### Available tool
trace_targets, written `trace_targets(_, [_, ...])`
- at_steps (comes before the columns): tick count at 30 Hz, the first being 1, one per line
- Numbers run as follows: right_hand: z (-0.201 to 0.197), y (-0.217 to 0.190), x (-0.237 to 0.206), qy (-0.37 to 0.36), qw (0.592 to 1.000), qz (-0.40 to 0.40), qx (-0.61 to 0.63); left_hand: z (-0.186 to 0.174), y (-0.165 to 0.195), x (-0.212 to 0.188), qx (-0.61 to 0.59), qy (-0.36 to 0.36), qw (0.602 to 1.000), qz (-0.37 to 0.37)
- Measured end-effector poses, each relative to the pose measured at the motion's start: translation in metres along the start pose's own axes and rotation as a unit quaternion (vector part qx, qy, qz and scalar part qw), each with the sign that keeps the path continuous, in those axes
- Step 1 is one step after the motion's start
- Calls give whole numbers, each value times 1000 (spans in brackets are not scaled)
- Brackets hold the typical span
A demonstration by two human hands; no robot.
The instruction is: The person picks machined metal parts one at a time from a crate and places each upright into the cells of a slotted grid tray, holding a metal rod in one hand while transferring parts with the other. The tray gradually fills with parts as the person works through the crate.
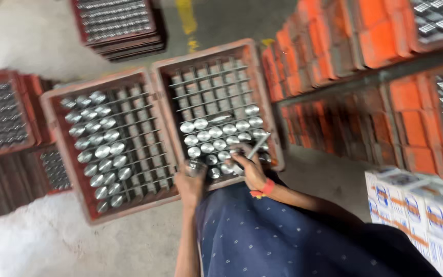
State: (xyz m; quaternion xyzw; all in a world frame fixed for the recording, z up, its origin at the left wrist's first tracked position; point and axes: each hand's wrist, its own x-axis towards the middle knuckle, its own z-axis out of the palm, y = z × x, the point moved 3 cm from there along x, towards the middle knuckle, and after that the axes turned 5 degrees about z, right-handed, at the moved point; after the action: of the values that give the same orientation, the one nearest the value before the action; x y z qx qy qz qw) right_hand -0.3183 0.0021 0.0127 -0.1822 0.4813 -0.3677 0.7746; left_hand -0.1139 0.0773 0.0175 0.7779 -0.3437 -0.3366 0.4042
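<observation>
Two red crates stand side by side on the floor in front of me. The left crate (pixel 57 149) has shiny metal cylinders (pixel 101 151) in its left rows. The right crate (pixel 262 102) holds metal cylinders (pixel 216 132) in its near rows. My left hand (pixel 190 185) grips a dark-bodied metal cylinder (pixel 196 166) at the near edge between the crates. My right hand (pixel 249 169), with an orange band at the wrist, holds a thin metal rod (pixel 259 145) over the right crate's near cylinders. The picture is blurred.
Stacked red crates of parts stand at the left (pixel 1 115) and top (pixel 116 23). Orange crates (pixel 375 36) fill racks on the right. White and blue cartons (pixel 421 210) sit at lower right. My blue patterned clothing (pixel 283 241) fills the bottom.
</observation>
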Motion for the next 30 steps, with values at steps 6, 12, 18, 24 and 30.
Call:
trace_targets(6, [-5,-30,-9,3,999,-26,31,77,66,-55,48,-197,979,-3])
trace_targets(12, [-31,-41,-23,-102,988,-99,-55,107,66,-49,72,-294,953,14])
trace_targets(18, [-52,-28,5,-61,998,20,26,108,64,-51,52,-344,937,-37])
trace_targets(24, [-70,-60,60,3,993,-102,51,47,59,21,277,-206,935,-75])
trace_targets(30, [-39,-54,83,7,996,-61,-62,17,52,121,437,5,856,277])
